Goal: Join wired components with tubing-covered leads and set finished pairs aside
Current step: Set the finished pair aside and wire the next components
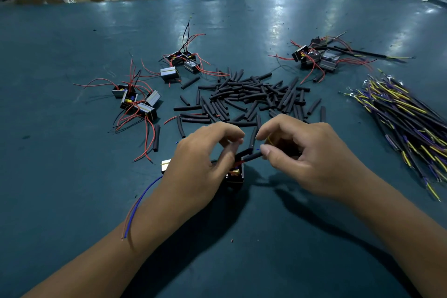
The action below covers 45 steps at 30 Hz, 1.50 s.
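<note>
head view: the left hand (205, 152) pinches a black tube piece (243, 153) above a wired component (235, 175) resting on the green surface (72, 189). the right hand (307, 152) has its grip closed on a tubing-covered lead (252, 157), tip to tip with the left. loose tubing pile (251, 99) lies beyond; lead bundle (401, 113) far right; component clusters (137, 101) left.

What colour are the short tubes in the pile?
Black, clearest in the head view: the tubes.
</note>
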Tool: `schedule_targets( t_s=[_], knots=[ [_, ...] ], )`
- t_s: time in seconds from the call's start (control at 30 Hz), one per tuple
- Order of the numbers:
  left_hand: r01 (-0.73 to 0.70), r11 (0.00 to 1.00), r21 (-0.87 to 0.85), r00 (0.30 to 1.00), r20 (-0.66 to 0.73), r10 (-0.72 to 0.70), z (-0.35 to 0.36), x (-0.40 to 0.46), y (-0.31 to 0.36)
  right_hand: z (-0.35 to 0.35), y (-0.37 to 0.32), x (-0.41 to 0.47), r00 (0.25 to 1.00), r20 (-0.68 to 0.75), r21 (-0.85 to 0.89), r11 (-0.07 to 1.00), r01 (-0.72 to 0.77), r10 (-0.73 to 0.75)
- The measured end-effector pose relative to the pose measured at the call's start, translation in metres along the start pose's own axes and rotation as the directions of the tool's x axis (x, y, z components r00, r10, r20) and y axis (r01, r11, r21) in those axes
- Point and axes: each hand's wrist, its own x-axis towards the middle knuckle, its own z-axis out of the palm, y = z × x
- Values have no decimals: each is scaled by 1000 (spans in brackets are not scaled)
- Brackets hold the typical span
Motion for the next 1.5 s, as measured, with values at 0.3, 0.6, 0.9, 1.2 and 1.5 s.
schedule_targets(
  t_s=[0.3,0.6,0.9,1.2,1.5],
  knots=[
    [58,998,-3,983,174,-56,-3,4,-3,2,1,2,999,-28,-59,997,42,-43],
    [51,998,-21,986,157,-47,-2,3,1,4,-1,2,997,-40,-90,994,63,-67],
    [62,993,-103,988,145,-46,0,2,1,11,-3,3,992,-98,-84,994,70,-78],
    [5,998,-67,995,102,2,-2,3,3,14,-4,0,992,-130,6,1000,-4,5],
    [20,999,-39,982,188,-12,-5,4,2,17,-4,-1,985,-168,28,999,-25,29]
  ],
)
